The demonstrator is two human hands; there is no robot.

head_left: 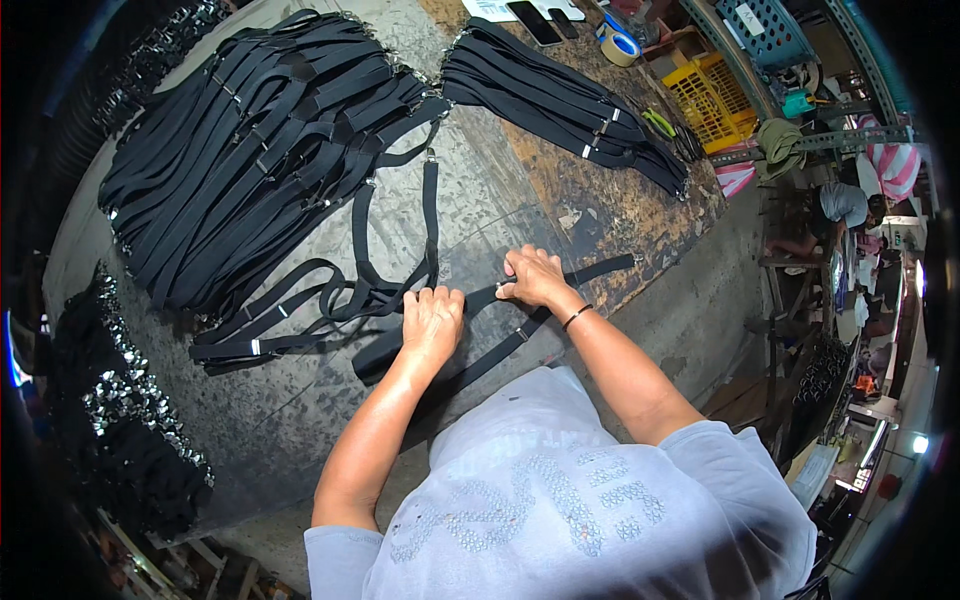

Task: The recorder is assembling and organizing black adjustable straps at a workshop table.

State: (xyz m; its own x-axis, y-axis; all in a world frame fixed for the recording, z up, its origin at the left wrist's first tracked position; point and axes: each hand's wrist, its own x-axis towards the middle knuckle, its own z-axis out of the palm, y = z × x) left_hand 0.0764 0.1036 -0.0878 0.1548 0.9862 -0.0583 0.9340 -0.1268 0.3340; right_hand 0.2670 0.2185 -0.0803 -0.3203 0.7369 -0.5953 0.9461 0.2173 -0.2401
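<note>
Both of my hands are over the near part of the worktable, closed on a pair of black elastic suspenders [481, 301]. My left hand [433, 322] grips the strap with its knuckles up. Farther right and slightly higher, my right hand [535, 277] pinches the same strap, and one end runs out past it to the right. Another length with a metal slider hangs toward my shirt. Beside my left hand, loose suspenders [360, 290] lie in loops, joined by straps to a large heap of black suspenders [250, 150] with metal clips.
A neat bundle of suspenders [560, 95] lies at the far right. Beyond it are a phone [535, 24], a tape roll [619, 45], green-handled scissors [659, 124] and a yellow crate [712, 100]. More clipped straps [135, 400] hang at left. Another person [843, 204] is at far right.
</note>
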